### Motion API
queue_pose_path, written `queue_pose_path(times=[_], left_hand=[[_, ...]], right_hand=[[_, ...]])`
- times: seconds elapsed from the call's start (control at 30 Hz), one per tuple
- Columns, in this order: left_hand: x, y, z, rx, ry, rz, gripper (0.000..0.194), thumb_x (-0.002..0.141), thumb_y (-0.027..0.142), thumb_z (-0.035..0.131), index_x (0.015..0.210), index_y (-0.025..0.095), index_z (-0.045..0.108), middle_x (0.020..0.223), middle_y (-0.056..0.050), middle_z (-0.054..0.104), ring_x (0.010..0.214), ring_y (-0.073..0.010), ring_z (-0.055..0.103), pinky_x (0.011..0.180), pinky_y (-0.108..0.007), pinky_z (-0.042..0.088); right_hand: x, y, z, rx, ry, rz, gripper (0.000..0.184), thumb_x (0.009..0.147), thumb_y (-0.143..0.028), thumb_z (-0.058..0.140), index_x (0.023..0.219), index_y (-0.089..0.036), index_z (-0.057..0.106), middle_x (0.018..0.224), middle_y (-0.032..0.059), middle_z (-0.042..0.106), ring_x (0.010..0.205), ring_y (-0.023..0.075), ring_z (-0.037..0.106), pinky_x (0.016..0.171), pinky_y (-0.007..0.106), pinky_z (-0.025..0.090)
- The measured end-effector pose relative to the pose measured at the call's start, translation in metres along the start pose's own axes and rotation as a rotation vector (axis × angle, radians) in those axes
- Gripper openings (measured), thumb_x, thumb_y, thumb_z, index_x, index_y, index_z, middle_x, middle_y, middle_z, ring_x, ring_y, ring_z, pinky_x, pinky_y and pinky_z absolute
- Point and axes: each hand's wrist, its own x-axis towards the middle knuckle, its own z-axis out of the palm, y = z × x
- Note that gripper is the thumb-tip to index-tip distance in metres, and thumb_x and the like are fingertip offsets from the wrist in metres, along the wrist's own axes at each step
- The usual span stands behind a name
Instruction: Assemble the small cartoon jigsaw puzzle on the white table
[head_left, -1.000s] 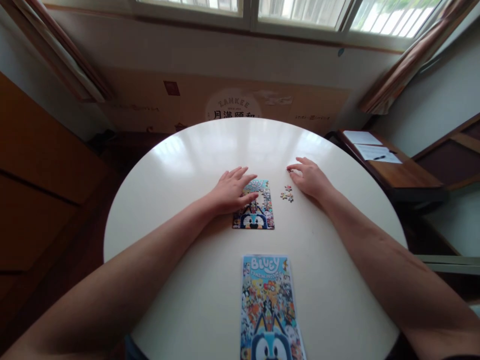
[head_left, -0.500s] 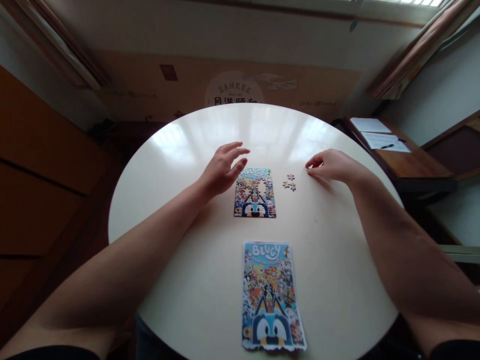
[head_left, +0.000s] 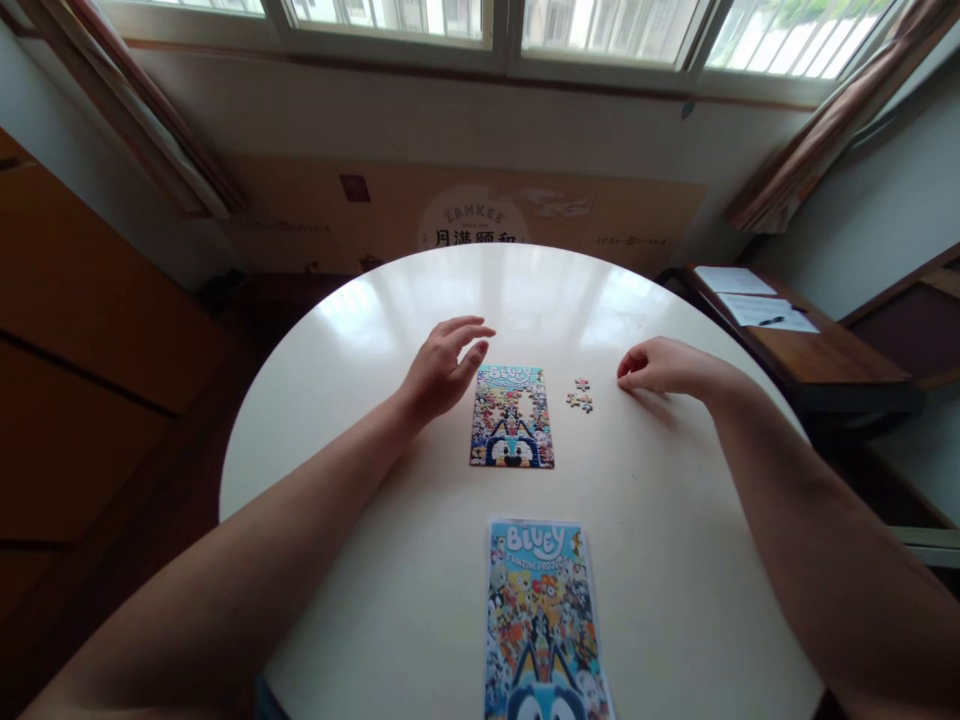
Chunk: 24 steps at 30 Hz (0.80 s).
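Observation:
A jigsaw puzzle (head_left: 513, 445) lies on the white table, mostly assembled, with pale gaps in its middle. My left hand (head_left: 448, 368) hovers at its upper left corner, fingers spread and holding nothing. To the right of the puzzle are a few loose puzzle pieces (head_left: 580, 401). Further right, my right hand (head_left: 654, 366) is low over the table with thumb and fingers pinched together. A tiny piece showed at these fingertips a moment ago; the fingers now mostly hide it. Nearer to me lies a printed reference picture (head_left: 541, 610) with the same "Bluey" design, its lower end cut off by the view.
The round white table (head_left: 337, 460) has its far edge close to a wall with a printed board (head_left: 300, 210). At the right, a wooden side table (head_left: 817, 350) carries papers (head_left: 765, 312) and a pen. Windows and curtains are behind.
The view has tilted up, so the windows show more and everything sits lower. My right hand's fingers have curled closer together, and the small piece at their tips is less visible. My left hand stays put.

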Motion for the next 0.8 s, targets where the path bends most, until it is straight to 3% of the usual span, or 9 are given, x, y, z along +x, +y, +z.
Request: queue_pose_path(times=[0.2, 0.47, 0.63, 0.8], left_hand=[[0.000, -0.001, -0.002, -0.014, 0.004, -0.007, 0.026, 0.101, 0.030, 0.046, 0.115, 0.022, 0.067, 0.130, -0.007, 0.065, 0.126, -0.0229, 0.055, 0.107, -0.049, 0.046], [-0.001, 0.000, -0.002, -0.033, -0.009, -0.015, 0.027, 0.101, 0.030, 0.046, 0.114, 0.021, 0.067, 0.129, -0.008, 0.066, 0.125, -0.0228, 0.056, 0.106, -0.050, 0.046], [-0.001, 0.000, -0.002, -0.038, -0.020, -0.017, 0.027, 0.101, 0.031, 0.046, 0.114, 0.022, 0.067, 0.129, -0.008, 0.065, 0.125, -0.0232, 0.057, 0.106, -0.050, 0.047], [-0.001, -0.001, -0.002, -0.042, -0.021, -0.021, 0.027, 0.101, 0.031, 0.045, 0.113, 0.022, 0.068, 0.128, -0.008, 0.066, 0.124, -0.0232, 0.057, 0.105, -0.050, 0.047]], right_hand=[[-0.002, -0.002, 0.003, 0.070, -0.136, 0.019, 0.012, 0.068, -0.026, 0.068, 0.077, -0.019, 0.072, 0.074, 0.0060, 0.069, 0.054, 0.0163, 0.057, 0.048, 0.028, 0.042], [-0.011, -0.012, 0.001, -0.006, -0.223, 0.006, 0.011, 0.062, -0.020, 0.065, 0.073, -0.020, 0.067, 0.074, 0.0053, 0.068, 0.060, 0.0173, 0.060, 0.051, 0.027, 0.044], [-0.012, -0.014, 0.002, -0.008, -0.217, -0.003, 0.009, 0.061, -0.020, 0.066, 0.070, -0.019, 0.066, 0.074, 0.0060, 0.068, 0.063, 0.0188, 0.061, 0.052, 0.028, 0.046], [-0.011, -0.015, 0.003, -0.039, -0.141, -0.003, 0.025, 0.061, -0.020, 0.069, 0.087, -0.021, 0.070, 0.091, 0.0077, 0.072, 0.074, 0.0229, 0.067, 0.057, 0.030, 0.050]])
